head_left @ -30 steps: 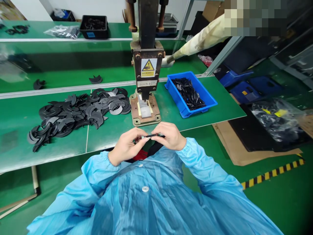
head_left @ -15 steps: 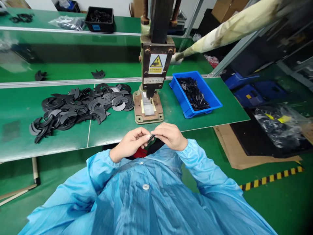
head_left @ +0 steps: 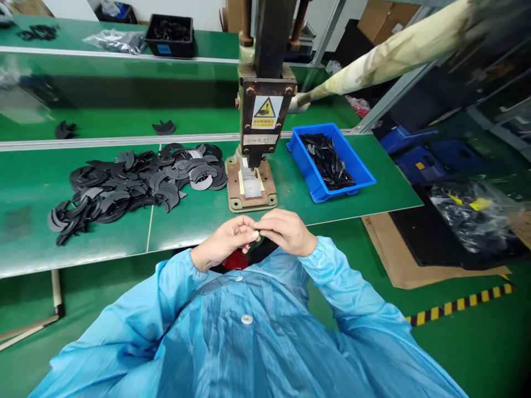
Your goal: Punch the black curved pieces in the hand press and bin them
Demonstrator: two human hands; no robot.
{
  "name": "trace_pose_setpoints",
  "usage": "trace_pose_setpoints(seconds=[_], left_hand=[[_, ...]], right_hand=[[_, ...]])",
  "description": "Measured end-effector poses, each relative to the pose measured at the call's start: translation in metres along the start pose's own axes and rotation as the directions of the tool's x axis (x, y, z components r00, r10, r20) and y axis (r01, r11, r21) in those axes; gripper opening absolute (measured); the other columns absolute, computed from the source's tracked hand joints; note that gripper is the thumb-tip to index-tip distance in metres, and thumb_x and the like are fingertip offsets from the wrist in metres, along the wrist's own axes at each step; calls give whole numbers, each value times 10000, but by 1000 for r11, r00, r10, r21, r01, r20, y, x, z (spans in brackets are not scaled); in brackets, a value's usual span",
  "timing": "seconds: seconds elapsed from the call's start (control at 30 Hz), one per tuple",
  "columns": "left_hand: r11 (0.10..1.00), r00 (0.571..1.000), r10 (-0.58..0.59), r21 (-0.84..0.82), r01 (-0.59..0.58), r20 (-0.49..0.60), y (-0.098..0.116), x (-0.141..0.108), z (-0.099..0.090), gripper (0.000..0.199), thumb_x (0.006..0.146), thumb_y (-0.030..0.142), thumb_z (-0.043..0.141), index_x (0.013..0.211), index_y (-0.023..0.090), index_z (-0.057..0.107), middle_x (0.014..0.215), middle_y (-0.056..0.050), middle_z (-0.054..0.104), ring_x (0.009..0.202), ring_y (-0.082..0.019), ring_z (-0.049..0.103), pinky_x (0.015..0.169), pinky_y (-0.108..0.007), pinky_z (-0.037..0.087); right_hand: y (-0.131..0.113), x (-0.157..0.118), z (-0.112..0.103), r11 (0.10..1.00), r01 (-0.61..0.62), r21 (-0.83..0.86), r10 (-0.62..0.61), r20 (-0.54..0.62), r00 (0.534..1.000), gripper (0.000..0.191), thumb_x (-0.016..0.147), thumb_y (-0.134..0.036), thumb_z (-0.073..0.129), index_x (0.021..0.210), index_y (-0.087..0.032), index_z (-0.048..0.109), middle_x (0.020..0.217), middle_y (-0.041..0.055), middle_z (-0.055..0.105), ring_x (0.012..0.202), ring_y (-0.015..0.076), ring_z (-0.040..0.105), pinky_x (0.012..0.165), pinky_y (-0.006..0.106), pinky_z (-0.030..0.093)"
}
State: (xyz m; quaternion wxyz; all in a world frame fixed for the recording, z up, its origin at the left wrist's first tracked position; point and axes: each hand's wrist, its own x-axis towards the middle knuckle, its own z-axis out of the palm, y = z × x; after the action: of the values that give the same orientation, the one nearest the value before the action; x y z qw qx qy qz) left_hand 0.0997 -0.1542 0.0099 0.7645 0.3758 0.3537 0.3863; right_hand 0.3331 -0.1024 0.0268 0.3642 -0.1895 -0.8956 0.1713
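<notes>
Close in front of my body, just past the table's near edge, my left hand (head_left: 226, 241) and my right hand (head_left: 288, 231) meet fingertip to fingertip. Both are closed in a pinch around a small black part (head_left: 260, 234), which the fingers hide almost wholly. Straight ahead of them stands a hand press (head_left: 261, 110) with a warning label, its ram above a metal fixture (head_left: 251, 185) on the base plate. Left of the press lies a pile of black crescent-shaped pieces (head_left: 166, 177). To its right is a blue bin (head_left: 365, 177) holding many thin black parts (head_left: 327, 160).
The press's long wrapped lever (head_left: 390, 47) reaches out to the upper right. Two small groups of crescents, one of them here (head_left: 164, 127), lie behind the metal rail. At the back stands a black bin (head_left: 170, 48) beside a plastic bag (head_left: 116, 40). Cardboard (head_left: 385, 249) lies at right.
The fingertips have drawn closer together, and the black part that showed between them is now mostly covered. My left hand has shifted slightly right.
</notes>
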Motion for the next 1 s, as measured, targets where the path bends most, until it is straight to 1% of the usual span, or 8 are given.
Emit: trace_pose_setpoints(seconds=[0.13, 0.27, 0.37, 0.43, 0.53, 0.67, 0.8, 1.0], left_hand=[[974, 971, 205, 122, -191, -119, 12, 16, -14, 502, 826, 484, 945, 1163, 196, 708, 768, 22, 698, 606, -108, 669, 604, -237, 574], [852, 836, 470, 392, -346, -283, 31, 54, -46, 437, 831, 524, 916, 1003, 190, 692, 824, -37, 761, 726, -168, 748, 707, -299, 619], [668, 730, 625, 674, -315, -278, 42, 88, -70, 309, 896, 470, 840, 977, 199, 716, 877, -41, 783, 763, -169, 735, 751, -302, 603], [492, 706, 680, 837, -240, -198, 47, 105, -81, 192, 942, 394, 779, 983, 209, 748, 913, -43, 799, 798, -186, 735, 800, -320, 592], [227, 731, 682, 959, -172, -30, 51, 121, -87, 130, 978, 321, 724, 1015, 217, 793, 995, -72, 822, 934, -247, 754, 900, -370, 578], [5, 759, 622, 969, -246, 190, 55, 126, -86, 210, 1046, 321, 629, 1056, 209, 807, 1121, -105, 814, 1114, -282, 720, 1039, -416, 544], [-37, 755, 613, 963, -266, 232, 54, 124, -87, 256, 1068, 335, 591, 1095, 201, 807, 1176, -117, 788, 1148, -282, 696, 1076, -441, 531], [-48, 736, 629, 957, -286, 251, 50, 120, -88, 288, 1081, 320, 566, 1162, 192, 811, 1197, -126, 784, 1153, -284, 694, 1057, -454, 545]], right_hand=[[5, 5, -28, 997, -54, -60, 48, -105, 993, 275, 994, -257, 702, 1265, -255, 747, 1087, 86, 806, 996, 198, 756, 882, 374, 650], [22, 28, -79, 982, -129, -140, 59, -419, 906, 249, 973, -291, 732, 1218, -254, 757, 1088, 73, 767, 1034, 218, 732, 937, 432, 642], [30, 66, -122, 990, -41, -133, -52, -629, 775, 385, 980, -426, 734, 1318, -246, 695, 1200, 63, 698, 1078, 195, 714, 963, 422, 643], [25, 97, -147, 990, 101, -96, -139, -679, 721, 520, 976, -545, 727, 1396, -251, 638, 1307, 62, 672, 1189, 196, 707, 1002, 403, 645], [7, 139, -170, 976, 215, 25, -155, -610, 777, 628, 962, -669, 697, 1414, -240, 614, 1323, 68, 671, 1230, 202, 713, 1063, 407, 638], [-8, 163, -172, 958, 276, 77, -198, -521, 830, 324, 988, -467, 747, 1043, -163, 647, 853, -17, 618, 783, 120, 699, 820, 361, 644], [-10, 148, -157, 971, 225, 85, -154, -498, 853, 308, 988, -443, 739, 841, -210, 601, 718, -60, 600, 666, 79, 635, 682, 291, 591], [-6, 90, -114, 983, 178, -40, -174, -491, 854, 251, 935, -368, 755, 750, -257, 627, 756, -25, 709, 919, 213, 773, 1048, 561, 648]])
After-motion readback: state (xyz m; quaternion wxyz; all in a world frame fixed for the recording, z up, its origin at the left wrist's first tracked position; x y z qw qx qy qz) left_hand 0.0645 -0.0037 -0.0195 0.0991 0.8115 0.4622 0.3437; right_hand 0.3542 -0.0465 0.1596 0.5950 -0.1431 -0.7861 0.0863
